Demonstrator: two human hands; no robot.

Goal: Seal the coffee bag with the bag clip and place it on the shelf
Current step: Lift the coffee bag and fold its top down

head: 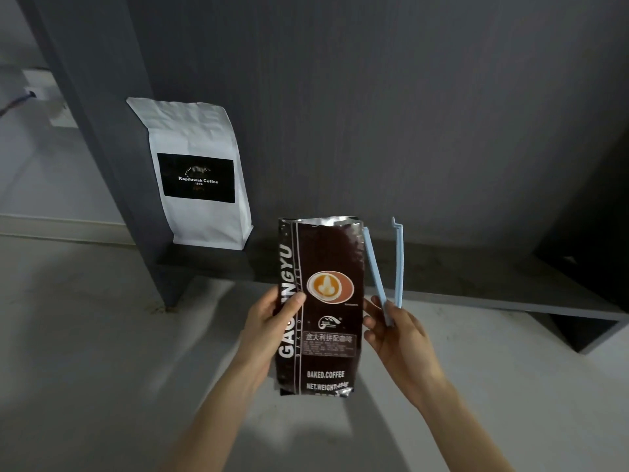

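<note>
- At bag's foot, print cut off by crumpled foil; glossy dark coffee bag point(326, 315) pinched in left hand point(269, 321) grip;
- Slim blue plastic bag clip point(384, 267), arms splayed, pinched in right hand point(394, 335) grip.

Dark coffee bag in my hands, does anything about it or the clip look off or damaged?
Nothing looks damaged or spilled. The dark foil coffee bag is upright in the left hand, its silver top still open and unfolded. The light blue plastic bag clip in the right hand is spread open in a V, not yet on the bag.
</note>
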